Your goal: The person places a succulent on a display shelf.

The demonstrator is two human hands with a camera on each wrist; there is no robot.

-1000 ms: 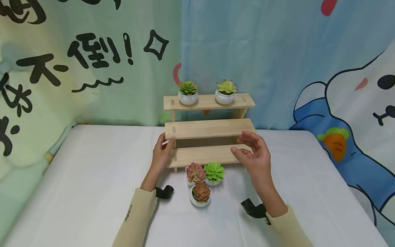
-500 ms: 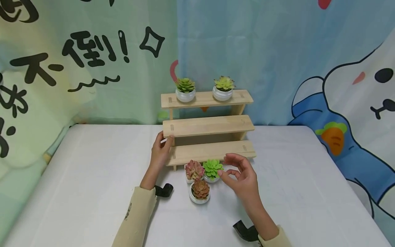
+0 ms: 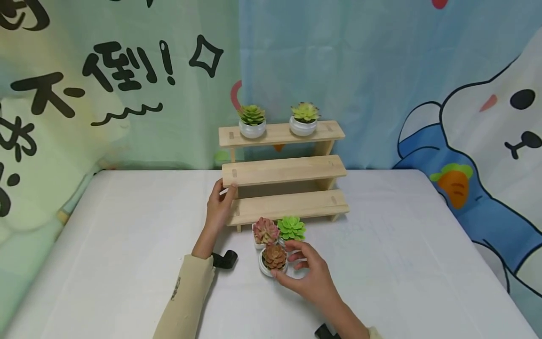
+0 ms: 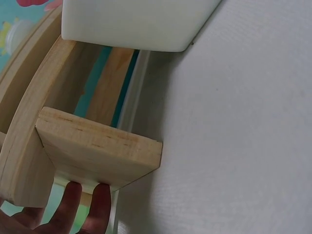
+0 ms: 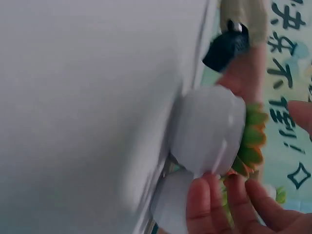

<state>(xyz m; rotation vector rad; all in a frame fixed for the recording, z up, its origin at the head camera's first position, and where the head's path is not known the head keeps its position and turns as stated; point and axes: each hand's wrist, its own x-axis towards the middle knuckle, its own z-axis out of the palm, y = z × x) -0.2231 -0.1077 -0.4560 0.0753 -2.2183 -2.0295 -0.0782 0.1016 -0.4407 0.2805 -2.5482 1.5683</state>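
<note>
A three-tier wooden plant stand [image 3: 283, 170] stands on the white table. My left hand [image 3: 218, 207] grips its left end at the middle tier, thumb at the front edge; its fingers [image 4: 100, 207] reach a wooden piece in the left wrist view. In front of the stand sit a pink succulent [image 3: 266, 230], a bright green one [image 3: 291, 228] and a brown one [image 3: 274, 257], potted in white. My right hand [image 3: 311, 273] is spread beside the brown one's pot [image 5: 209, 129]. In the right wrist view its fingers touch or nearly touch that pot, while the thumb [image 5: 301, 116] stands apart.
Two green succulents in white pots, one left [image 3: 252, 123] and one right [image 3: 304, 120], stand on the top tier. A printed curtain [image 3: 338, 70] hangs behind the white tabletop [image 3: 127, 235].
My right hand has come from the stand's right end down and left, past the bright green succulent, to the brown one. My left hand keeps its grip. The view has shifted slightly.
</note>
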